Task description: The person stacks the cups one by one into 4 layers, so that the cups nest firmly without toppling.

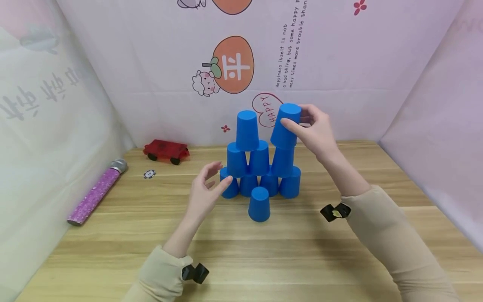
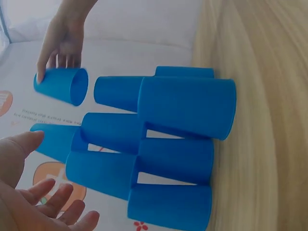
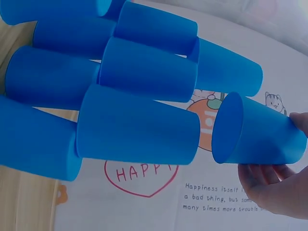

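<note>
Blue cups stand upside down in a stepped stack: several in the bottom row, three in the middle row (image 1: pixel 236 160), and one upper cup (image 1: pixel 247 131) towards the left. My right hand (image 1: pixel 318 130) grips another blue cup (image 1: pixel 288 126) between thumb and fingers. That cup is slightly tilted, mouth down, over the right middle cup (image 3: pixel 139 125); a gap shows between them in the right wrist view. My left hand (image 1: pixel 205 191) is beside the stack's left side with fingers apart and nothing in them. One separate cup (image 1: pixel 259 204) stands upside down in front of the stack.
On the wooden table (image 1: pixel 226 256), a red toy car (image 1: pixel 166 151) sits at the back left beside a small round chip (image 1: pixel 149 174). A purple glittery microphone (image 1: pixel 98 193) lies along the left side. A printed white cloth (image 1: pixel 158 63) hangs behind the stack.
</note>
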Available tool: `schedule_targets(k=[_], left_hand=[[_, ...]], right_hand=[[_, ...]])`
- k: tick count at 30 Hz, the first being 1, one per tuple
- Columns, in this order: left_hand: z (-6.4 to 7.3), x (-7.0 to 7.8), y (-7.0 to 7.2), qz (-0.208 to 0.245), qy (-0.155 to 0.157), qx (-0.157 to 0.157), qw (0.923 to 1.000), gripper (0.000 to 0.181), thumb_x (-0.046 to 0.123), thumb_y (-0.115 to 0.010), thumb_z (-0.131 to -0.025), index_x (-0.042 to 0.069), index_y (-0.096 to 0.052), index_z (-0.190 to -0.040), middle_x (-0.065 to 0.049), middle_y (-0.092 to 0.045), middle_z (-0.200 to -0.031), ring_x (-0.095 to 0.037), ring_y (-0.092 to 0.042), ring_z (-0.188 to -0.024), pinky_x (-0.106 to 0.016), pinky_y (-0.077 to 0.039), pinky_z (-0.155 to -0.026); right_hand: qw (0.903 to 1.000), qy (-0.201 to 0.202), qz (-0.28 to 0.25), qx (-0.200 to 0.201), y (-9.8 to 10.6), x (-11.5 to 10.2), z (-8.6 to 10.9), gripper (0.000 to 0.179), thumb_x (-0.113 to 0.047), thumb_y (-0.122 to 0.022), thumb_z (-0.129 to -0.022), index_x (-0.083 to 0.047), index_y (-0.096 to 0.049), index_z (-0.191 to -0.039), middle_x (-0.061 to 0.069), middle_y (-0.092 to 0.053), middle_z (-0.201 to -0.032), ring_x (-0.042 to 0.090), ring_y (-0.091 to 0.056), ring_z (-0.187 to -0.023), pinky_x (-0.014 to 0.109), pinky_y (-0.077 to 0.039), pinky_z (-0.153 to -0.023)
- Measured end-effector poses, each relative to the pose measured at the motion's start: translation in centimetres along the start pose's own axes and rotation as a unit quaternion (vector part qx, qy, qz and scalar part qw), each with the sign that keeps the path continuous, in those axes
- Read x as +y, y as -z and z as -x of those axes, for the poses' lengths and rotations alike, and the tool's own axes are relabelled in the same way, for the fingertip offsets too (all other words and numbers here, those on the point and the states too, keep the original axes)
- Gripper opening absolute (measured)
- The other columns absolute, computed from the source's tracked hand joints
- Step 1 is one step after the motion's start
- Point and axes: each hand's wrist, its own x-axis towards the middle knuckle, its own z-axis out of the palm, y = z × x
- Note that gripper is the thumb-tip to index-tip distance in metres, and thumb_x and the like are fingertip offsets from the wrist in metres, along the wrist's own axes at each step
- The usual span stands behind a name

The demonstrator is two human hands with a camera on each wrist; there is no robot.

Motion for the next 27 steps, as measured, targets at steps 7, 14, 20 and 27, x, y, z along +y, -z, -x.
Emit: schedule_targets(k=[7,14,20,27], left_hand=[[0.5,-0.7,-1.2,-0.008,0.007,-0.025,0.9996,0.059,0.034,-0.067,-0.086,0.011,-0.045,-0.135,-0.011,-0.051,-0.138,-0.031,-0.045,-0.130,-0.055,-0.040,-0.104],[1.2,-1.0,-2.5,-0.015,0.027,-0.052,0.9981,0.061,0.032,-0.069,-0.085,0.011,-0.044,-0.137,-0.008,-0.046,-0.143,-0.030,-0.040,-0.135,-0.055,-0.037,-0.106],[1.8,-1.6,-4.2,-0.020,0.042,-0.080,0.9957,0.068,0.036,-0.070,-0.083,0.011,-0.040,-0.139,-0.010,-0.040,-0.146,-0.033,-0.035,-0.138,-0.055,-0.034,-0.108],[1.7,-2.2,-5.6,-0.033,0.069,-0.118,0.9901,0.071,0.040,-0.070,-0.083,0.012,-0.038,-0.140,-0.009,-0.040,-0.147,-0.030,-0.036,-0.137,-0.055,-0.036,-0.107]], right_hand=[[0.9999,-0.006,0.001,-0.015,-1.6,0.3,-0.9,0.059,-0.044,-0.067,-0.084,-0.008,-0.052,-0.128,0.014,-0.058,-0.123,0.027,-0.056,-0.112,0.050,-0.047,-0.098],[0.9997,-0.012,0.004,-0.020,-2.3,0.8,-1.1,0.059,-0.044,-0.067,-0.084,-0.007,-0.051,-0.128,0.015,-0.058,-0.125,0.029,-0.056,-0.114,0.053,-0.047,-0.096],[0.9996,-0.016,0.011,-0.022,-2.6,1.3,-1.2,0.059,-0.043,-0.066,-0.084,-0.007,-0.052,-0.128,0.016,-0.058,-0.126,0.031,-0.055,-0.115,0.054,-0.045,-0.098],[0.9995,-0.013,0.014,-0.026,-2.8,1.6,-1.3,0.060,-0.044,-0.066,-0.084,-0.007,-0.050,-0.129,0.016,-0.057,-0.127,0.032,-0.055,-0.116,0.055,-0.044,-0.099]])
